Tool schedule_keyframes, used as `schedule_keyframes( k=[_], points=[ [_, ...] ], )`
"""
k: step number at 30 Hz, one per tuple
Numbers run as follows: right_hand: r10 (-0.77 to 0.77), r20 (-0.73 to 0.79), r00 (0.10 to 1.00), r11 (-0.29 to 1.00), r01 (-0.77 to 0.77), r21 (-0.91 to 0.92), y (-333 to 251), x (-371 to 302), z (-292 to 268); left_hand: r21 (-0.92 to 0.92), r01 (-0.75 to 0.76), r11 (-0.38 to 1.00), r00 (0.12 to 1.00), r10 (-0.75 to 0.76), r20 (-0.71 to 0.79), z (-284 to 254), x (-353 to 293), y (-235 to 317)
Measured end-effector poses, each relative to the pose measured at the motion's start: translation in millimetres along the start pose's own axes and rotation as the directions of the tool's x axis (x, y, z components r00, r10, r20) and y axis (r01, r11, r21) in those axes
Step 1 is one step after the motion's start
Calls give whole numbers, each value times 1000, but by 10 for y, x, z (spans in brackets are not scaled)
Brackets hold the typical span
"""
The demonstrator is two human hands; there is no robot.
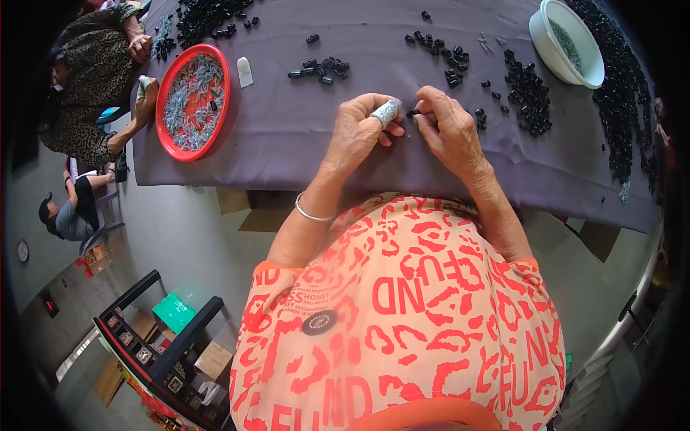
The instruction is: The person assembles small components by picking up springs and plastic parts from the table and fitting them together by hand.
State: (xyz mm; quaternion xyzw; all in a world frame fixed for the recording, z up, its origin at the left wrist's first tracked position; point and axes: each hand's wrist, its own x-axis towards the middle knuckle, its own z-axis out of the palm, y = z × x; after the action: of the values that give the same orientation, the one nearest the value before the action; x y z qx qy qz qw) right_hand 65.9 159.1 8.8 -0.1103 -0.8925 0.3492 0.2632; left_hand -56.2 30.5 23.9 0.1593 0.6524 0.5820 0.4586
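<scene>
Over the near part of the cloth-covered table [273,151], my two hands are close together. My right hand [454,133] is closed, pinching a small black plastic piece [412,113] between thumb and fingertips. Just left of it, my left hand [356,129] is closed with curled fingers; a pale blue-grey wrap [387,113] covers one digit. Anything inside those fingers is hidden. Past my left hand lies a small cluster of short black cylindrical parts [327,68]. A larger heap of black parts [528,97] lies right of my right hand.
A red tray [224,100] of thin grey pins stands at the left, beside a loose white finger cover [245,72]. A white bowl [595,68] is far right, near a long black pile [625,122]. Another person's hand [146,97] is by the tray.
</scene>
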Motion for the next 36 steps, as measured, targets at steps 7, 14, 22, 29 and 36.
schedule_keyframes(
  k=[7, 14, 22, 29, 36],
  points=[
    [27, 8, 1000, 999, -27, 38, 6, 13, -19, 303, -108, 947, 985, 142, -93, -21, -94, 40],
    [-44, 23, 999, 999, 45, -28, -25, 30, -25, 315, -121, 941, 983, 158, -95, 4, -89, 34],
    [55, 7, 998, 998, -55, 21, 34, 26, -72, 640, -426, 640, 833, 554, 0, 87, -75, -58],
    [47, 32, 998, 999, -47, 13, 5, 16, -68, 645, -367, 670, 870, 492, -16, 92, -74, -70],
    [60, 34, 998, 997, -62, 35, 1, 27, -48, 759, -380, 530, 832, 554, 29, 170, 7, -114]
  ],
)
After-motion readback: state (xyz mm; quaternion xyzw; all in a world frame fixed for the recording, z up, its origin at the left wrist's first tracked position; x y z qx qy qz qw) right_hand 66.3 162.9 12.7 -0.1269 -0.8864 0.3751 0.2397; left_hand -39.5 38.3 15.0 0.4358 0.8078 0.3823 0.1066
